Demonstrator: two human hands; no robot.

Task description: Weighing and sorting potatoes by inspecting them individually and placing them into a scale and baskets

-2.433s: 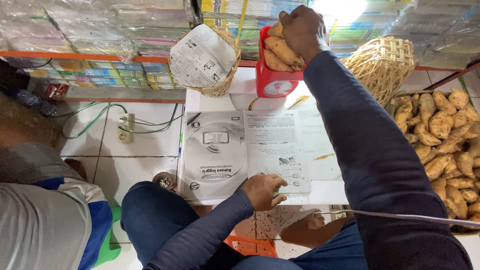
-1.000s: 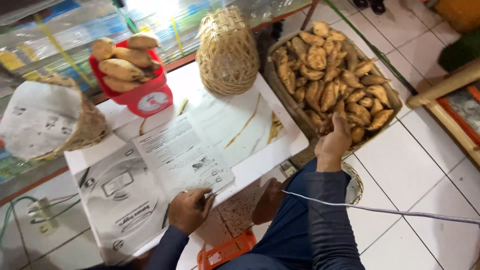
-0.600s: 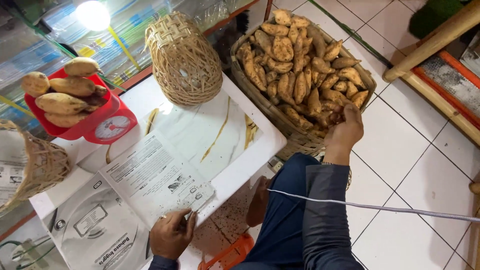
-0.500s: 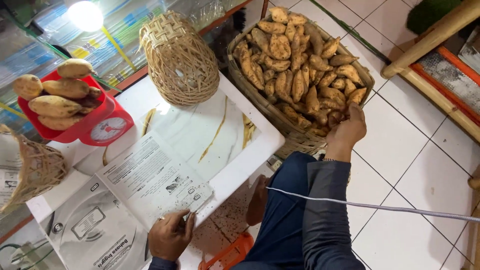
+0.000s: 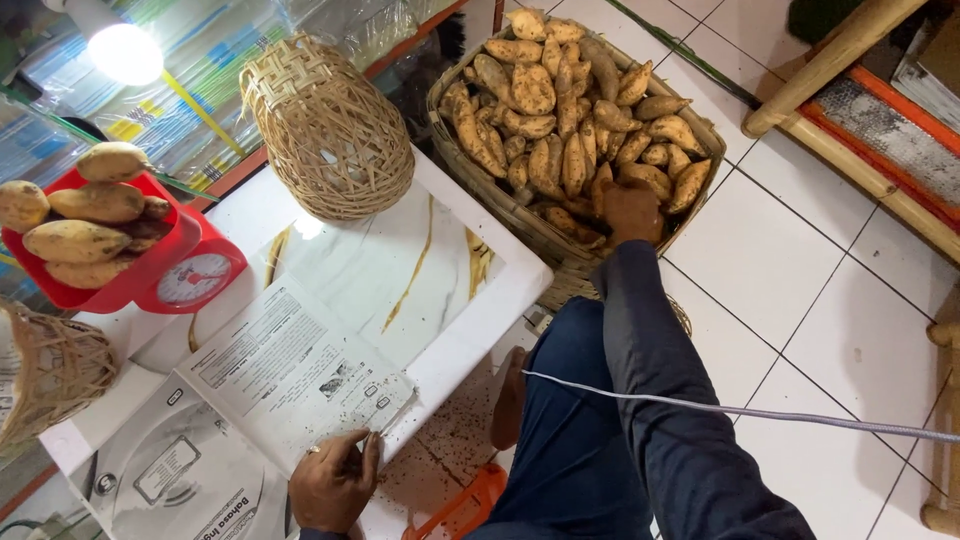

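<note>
Large basket (image 5: 690, 215): heaped with sweet potatoes (image 5: 560, 110), on the tiled floor beside the low table (image 5: 470, 300).
Right hand (image 5: 632, 212): reaching into the heap, fingers on tubers; grasp unclear.
Left hand (image 5: 333, 488): flat, pressing printed paper (image 5: 290, 375).
Red scale (image 5: 165, 265): tray holds several potatoes lying crosswise.
Empty woven basket (image 5: 325, 130): overturned on table.

**Hands and arms, seen from above**

Right hand (image 5: 633, 212): arm in a dark blue sleeve stretched forward and down, wrist bent, palm down, fingers curled under and mostly hidden.

Left hand (image 5: 332, 485): low near the bottom edge, palm down, fingers (image 5: 371, 452) together and pointing forward, ring on one finger, forearm out of view.
</note>
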